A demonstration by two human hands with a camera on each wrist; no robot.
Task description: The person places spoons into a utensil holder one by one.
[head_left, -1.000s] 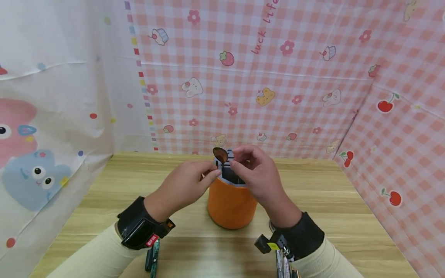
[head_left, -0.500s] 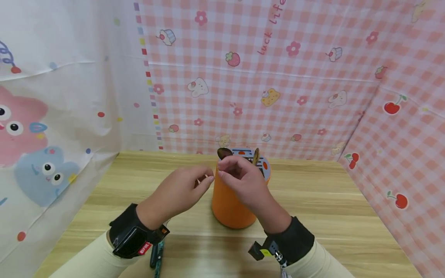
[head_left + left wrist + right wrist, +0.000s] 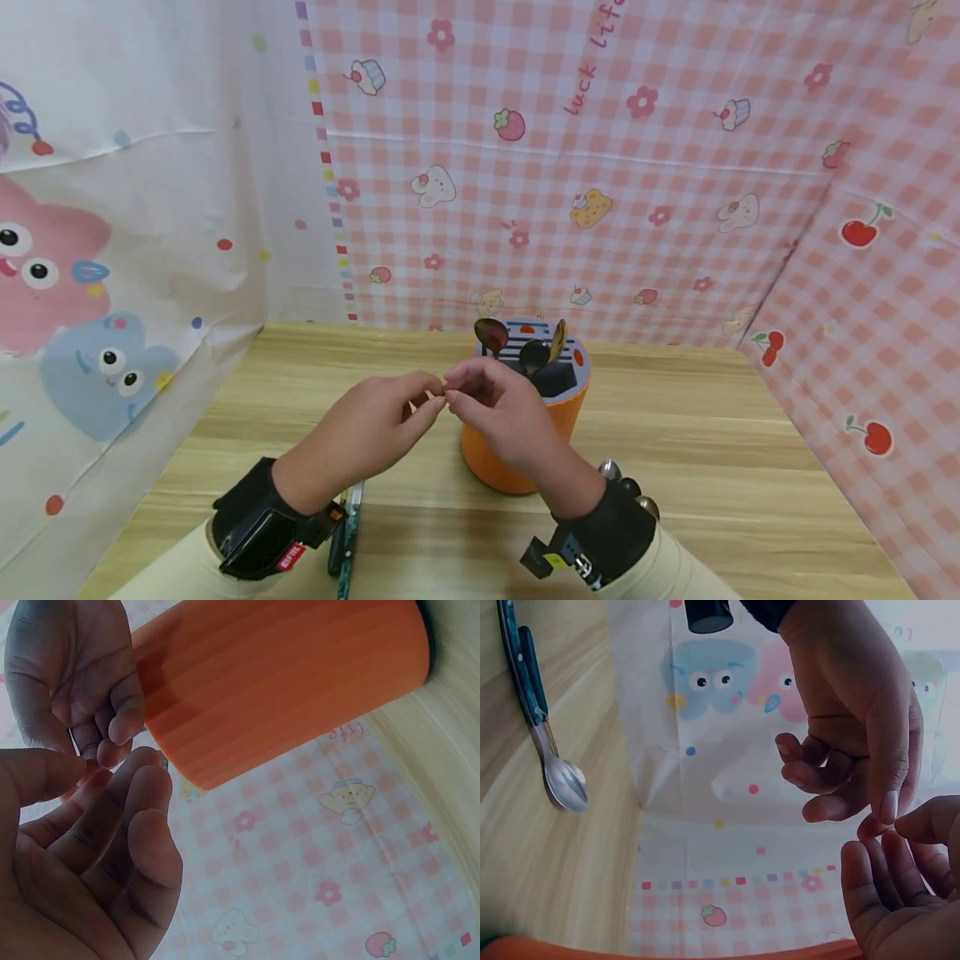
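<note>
In the head view my left hand [image 3: 367, 429] and right hand [image 3: 506, 412] meet at the fingertips, in front of an orange utensil holder [image 3: 480, 462]. Both have loosely bent fingers, and no object shows between them. The wrist views also show thumb and finger tips of the two hands touching. From the holder's slotted grey top rise a dark brown spoon [image 3: 491, 333], a black spoon [image 3: 535, 356] and a gold utensil [image 3: 558, 340], seen edge-on. My right hand hides part of the holder's front.
Metal spoons [image 3: 564, 784] with dark green handles lie on the wooden table [image 3: 697, 467] beside my left forearm. Several more rounded utensil ends [image 3: 610, 471] show by my right wrist. Patterned cloth walls [image 3: 465, 167] stand behind and at both sides.
Both hands have come back from the holder's top toward me and to the left. The brown spoon, earlier between my hands, now stands in the holder, untouched.
</note>
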